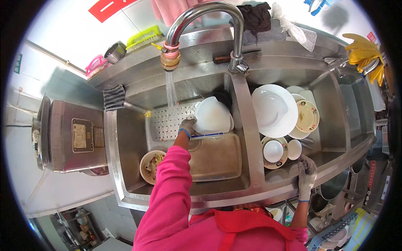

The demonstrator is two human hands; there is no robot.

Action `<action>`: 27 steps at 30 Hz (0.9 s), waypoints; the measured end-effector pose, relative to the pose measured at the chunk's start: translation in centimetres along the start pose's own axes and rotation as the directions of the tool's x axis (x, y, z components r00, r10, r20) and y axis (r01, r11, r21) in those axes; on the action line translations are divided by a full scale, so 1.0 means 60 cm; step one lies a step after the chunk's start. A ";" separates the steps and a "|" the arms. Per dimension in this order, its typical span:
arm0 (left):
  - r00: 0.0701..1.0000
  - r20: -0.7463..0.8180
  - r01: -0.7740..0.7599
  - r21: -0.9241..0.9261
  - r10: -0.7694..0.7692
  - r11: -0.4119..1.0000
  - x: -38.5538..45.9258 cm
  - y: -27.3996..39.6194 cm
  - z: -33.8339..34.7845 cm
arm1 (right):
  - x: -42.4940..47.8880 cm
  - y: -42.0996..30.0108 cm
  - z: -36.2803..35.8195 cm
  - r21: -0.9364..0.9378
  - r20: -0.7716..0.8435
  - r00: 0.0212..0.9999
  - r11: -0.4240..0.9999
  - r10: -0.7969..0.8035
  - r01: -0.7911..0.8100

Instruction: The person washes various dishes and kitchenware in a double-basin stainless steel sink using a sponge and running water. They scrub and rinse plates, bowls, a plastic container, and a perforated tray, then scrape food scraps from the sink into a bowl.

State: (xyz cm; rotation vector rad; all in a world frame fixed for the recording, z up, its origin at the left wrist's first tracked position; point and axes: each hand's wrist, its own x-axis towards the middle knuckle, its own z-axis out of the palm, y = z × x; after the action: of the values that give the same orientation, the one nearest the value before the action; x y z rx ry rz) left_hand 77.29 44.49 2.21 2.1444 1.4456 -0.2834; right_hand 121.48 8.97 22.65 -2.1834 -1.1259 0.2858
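My left hand [187, 126], in a grey work glove, touches the left edge of white dishes [212, 115] in the left sink basin; whether its fingers grip them is unclear. Beneath them lies a perforated metal tray [171, 120], with water running from the faucet [170, 59]. A clear rectangular plastic container [216, 158] and a round strainer with food scraps [153, 166] are nearer to me. My gloved right hand [306, 168] is by the front rim of the right basin, just beside a small white cup [294, 149]. Stacked white plates [290, 109] and a patterned plate [307, 116] lie behind it.
A metal divider [246, 125] separates the basins. Scrub brushes [144, 38] and a metal cup [115, 52] stand on the back ledge. A striped cloth [114, 97] hangs at the left corner, yellow rubber gloves [366, 56] at the right tap. A metal appliance [75, 135] stands left.
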 end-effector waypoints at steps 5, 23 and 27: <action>0.951 -0.151 -0.244 0.161 0.268 0.956 0.009 -0.036 0.033 | 0.005 -0.013 0.001 0.016 0.021 0.999 0.999 0.036 -0.036; 0.816 -0.207 -0.129 -0.975 -0.540 0.178 -0.098 0.009 -0.063 | -0.004 0.007 -0.005 0.081 -0.008 0.999 0.996 0.048 -0.047; 0.763 -0.061 -0.215 -0.963 -0.644 -0.163 -0.156 -0.023 -0.116 | 0.000 -0.014 -0.005 0.173 0.006 1.000 0.984 0.030 -0.031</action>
State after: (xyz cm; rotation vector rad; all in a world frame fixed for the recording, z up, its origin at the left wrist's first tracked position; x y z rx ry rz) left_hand 71.45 41.17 11.83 0.4538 1.4379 1.2141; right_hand 121.08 9.17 23.41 -2.0485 -1.0301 0.3870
